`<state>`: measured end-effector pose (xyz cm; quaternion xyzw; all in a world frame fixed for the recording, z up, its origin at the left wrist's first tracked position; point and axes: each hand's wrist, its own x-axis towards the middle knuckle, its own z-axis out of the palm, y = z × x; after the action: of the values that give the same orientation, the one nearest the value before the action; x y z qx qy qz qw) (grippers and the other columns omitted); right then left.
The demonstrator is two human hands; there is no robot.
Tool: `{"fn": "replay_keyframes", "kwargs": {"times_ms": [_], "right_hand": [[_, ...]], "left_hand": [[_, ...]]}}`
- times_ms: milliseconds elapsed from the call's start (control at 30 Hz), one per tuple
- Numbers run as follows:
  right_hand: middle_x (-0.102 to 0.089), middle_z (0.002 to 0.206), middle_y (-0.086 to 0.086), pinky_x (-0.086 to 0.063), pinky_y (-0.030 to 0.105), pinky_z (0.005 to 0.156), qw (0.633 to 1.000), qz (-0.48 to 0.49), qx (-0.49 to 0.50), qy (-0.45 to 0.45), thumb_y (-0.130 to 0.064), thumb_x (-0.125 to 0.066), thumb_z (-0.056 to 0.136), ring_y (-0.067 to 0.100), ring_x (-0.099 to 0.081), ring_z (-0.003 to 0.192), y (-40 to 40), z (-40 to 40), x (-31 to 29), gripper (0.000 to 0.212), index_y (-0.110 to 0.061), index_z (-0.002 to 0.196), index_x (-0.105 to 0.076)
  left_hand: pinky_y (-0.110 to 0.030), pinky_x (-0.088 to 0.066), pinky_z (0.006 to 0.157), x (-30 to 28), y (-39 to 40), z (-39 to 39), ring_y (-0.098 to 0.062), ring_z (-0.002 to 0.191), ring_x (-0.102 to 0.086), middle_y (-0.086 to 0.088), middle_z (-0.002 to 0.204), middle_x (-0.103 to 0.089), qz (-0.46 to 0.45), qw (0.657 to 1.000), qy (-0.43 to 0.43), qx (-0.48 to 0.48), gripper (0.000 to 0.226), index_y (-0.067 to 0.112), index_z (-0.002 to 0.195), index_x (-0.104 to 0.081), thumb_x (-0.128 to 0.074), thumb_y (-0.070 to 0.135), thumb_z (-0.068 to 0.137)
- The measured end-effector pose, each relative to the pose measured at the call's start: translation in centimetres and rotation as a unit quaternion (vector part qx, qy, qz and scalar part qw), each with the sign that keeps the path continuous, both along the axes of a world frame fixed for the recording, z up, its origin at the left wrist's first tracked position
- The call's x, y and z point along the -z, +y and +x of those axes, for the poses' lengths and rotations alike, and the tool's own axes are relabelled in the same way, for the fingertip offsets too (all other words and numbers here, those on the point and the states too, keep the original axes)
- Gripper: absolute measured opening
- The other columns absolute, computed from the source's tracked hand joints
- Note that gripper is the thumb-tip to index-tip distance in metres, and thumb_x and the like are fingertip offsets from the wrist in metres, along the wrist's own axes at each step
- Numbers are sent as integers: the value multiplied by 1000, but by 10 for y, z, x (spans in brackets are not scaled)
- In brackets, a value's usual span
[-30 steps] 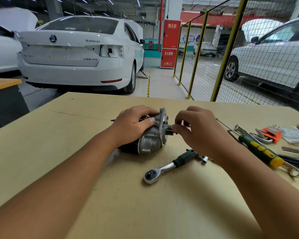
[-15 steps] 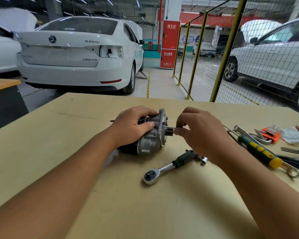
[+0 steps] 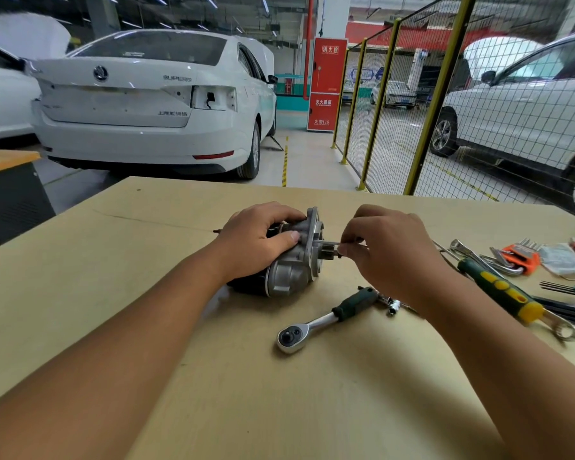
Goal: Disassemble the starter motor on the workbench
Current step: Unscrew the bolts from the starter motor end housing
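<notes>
The starter motor (image 3: 291,270) lies on its side in the middle of the workbench (image 3: 213,376), silver nose housing to the right, black body to the left. My left hand (image 3: 258,242) grips the top of the housing, thumb against the flange. My right hand (image 3: 384,250) pinches a thin long bolt (image 3: 326,243) that sticks out of the flange to the right, just above the pinion gear (image 3: 327,253).
A ratchet wrench (image 3: 322,320) with a dark green handle lies in front of the motor, a small socket (image 3: 393,307) beside it. At the right lie a green-yellow screwdriver (image 3: 502,290), spanners (image 3: 485,257), an orange hex key set (image 3: 520,254) and dark rods. A yellow mesh fence and parked cars stand behind.
My right hand has drawn to the right, and more of the thin bolt shows between it and the flange. My left hand has stayed on the housing.
</notes>
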<state>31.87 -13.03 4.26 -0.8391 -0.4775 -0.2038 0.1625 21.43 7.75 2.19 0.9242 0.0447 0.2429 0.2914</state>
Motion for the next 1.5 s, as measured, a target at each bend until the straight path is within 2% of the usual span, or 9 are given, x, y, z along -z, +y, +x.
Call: {"fn": "replay_keyframes", "kwargs": {"times_ms": [100,233,467,667,833,1067,1200,1333,1500], "right_hand": [[-56,99,-18,-34,38,82,1000,-4,17,-18,-39,-68,93,17,-51,98,1,-3,-1,7,-32,93,-69],[-61,90,-9,-50,37,71,998,28,-28,44,-29,-73,90,20,-58,83,1,-2,-2,7,-23,91,-70],[-54,94,3,-35,28,72,996,33,-35,71,-20,-63,98,18,-49,81,2,6,0,18,-10,97,-77],[-58,104,-10,-43,40,84,1000,-15,4,2,-36,-65,96,20,-56,95,2,0,0,12,-27,95,-72],[-63,88,-7,-50,36,70,998,20,-24,55,-33,-70,93,20,-57,81,-1,1,-1,10,-24,90,-69],[-55,83,0,-35,30,64,996,41,-51,60,-23,-61,99,16,-49,73,1,5,-3,20,-11,95,-76],[-54,92,-4,-44,36,76,999,5,-30,30,-29,-62,99,21,-55,83,1,4,-1,17,-16,97,-73],[-55,98,-13,-35,37,81,1000,-7,3,-3,-40,-63,96,17,-56,93,0,0,-3,12,-29,94,-68],[-60,96,-11,-52,40,76,999,2,-7,32,-37,-71,91,18,-58,86,-1,-4,-5,12,-26,93,-71]], "left_hand": [[-47,-46,105,0,1,0,-18,117,-62,10,123,-69,2,1000,3,-1,47,25,128,-69,-57,40,85],[-47,-46,105,1,2,2,-16,118,-62,12,122,-70,-9,1000,-1,-3,43,26,126,-71,-55,41,89],[-46,-47,105,0,-1,1,-15,117,-62,11,122,-70,-8,1000,-1,-5,45,24,127,-71,-55,39,88],[-45,-46,106,-1,-1,-1,-15,117,-62,11,124,-69,-8,1000,10,0,49,24,130,-69,-57,39,85],[-46,-46,106,0,0,1,-14,118,-62,12,123,-70,-21,1000,2,-2,45,25,127,-71,-54,40,88],[-45,-46,106,-2,-1,0,-15,117,-62,10,125,-69,-7,1000,8,-4,48,23,128,-70,-54,41,86],[-44,-45,107,-2,-2,-1,-15,118,-61,10,126,-69,-3,1000,15,-3,50,24,130,-69,-56,41,84],[-45,-45,107,-2,0,0,-15,118,-61,11,124,-69,-10,1000,12,-2,48,24,129,-70,-56,41,86],[-45,-46,106,0,0,2,-14,118,-62,12,122,-70,-20,1000,2,-9,43,26,126,-72,-53,39,89]]}}
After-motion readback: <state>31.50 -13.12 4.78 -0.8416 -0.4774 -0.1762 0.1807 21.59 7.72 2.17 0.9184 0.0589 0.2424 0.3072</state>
